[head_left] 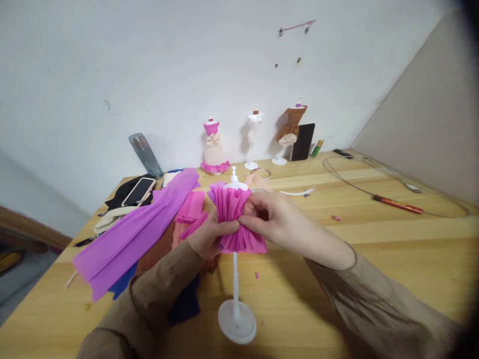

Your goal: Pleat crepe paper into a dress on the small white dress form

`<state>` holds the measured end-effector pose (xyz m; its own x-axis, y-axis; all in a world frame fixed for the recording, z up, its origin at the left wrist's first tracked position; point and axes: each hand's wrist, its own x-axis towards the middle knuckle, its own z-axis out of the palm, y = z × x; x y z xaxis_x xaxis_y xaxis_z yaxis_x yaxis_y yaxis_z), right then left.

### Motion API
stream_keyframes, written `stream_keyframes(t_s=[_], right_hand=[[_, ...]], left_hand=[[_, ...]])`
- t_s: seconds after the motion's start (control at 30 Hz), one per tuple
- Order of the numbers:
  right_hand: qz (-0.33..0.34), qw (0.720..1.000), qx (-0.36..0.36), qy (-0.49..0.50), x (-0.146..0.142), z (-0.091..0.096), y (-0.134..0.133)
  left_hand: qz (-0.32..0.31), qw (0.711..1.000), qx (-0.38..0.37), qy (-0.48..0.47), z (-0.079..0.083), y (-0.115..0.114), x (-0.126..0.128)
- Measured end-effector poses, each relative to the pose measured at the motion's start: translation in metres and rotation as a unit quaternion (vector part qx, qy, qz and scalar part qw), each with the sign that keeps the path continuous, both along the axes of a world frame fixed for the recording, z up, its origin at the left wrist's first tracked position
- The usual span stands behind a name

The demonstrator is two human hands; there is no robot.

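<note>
A small white dress form (235, 281) on a round base stands in front of me, its torso wrapped in pleated pink crepe paper (239, 199). My left hand (209, 232) grips the paper at the waist from the left, thumb across the front. From the right, my right hand (267, 214) pinches the same paper, its thumb tip near the left thumb. The pleats gather between the two thumbs and flare out below them. Fingers behind the form are partly hidden.
Purple crepe paper (138, 237), a phone (139, 192) and other folded pieces lie at left. Along the wall stand a spray bottle (145, 154), a pink-and-cream dressed form (214, 149), a bare form (255, 134) and a brown-dressed form (294, 122). A red-handled cable (398, 204) lies right.
</note>
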<state>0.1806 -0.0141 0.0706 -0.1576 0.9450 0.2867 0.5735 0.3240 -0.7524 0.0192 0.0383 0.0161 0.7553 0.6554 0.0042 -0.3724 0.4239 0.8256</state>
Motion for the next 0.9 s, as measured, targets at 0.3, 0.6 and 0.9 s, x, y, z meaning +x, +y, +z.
stream_keyframes(t_s=[0.3,0.6,0.9], right_hand=[[0.02,0.999,-0.03,0.015,-0.001,-0.003,0.004],[0.025,0.991,0.108,0.072,0.026,0.02,-0.005],[-0.01,0.99,0.138,0.03,0.007,0.014,-0.006]], left_hand=[[0.016,0.999,0.045,0.021,-0.003,-0.003,0.002],[0.004,0.997,0.051,0.063,-0.001,-0.004,-0.007],[0.0,0.996,0.085,0.036,0.008,-0.007,-0.001]])
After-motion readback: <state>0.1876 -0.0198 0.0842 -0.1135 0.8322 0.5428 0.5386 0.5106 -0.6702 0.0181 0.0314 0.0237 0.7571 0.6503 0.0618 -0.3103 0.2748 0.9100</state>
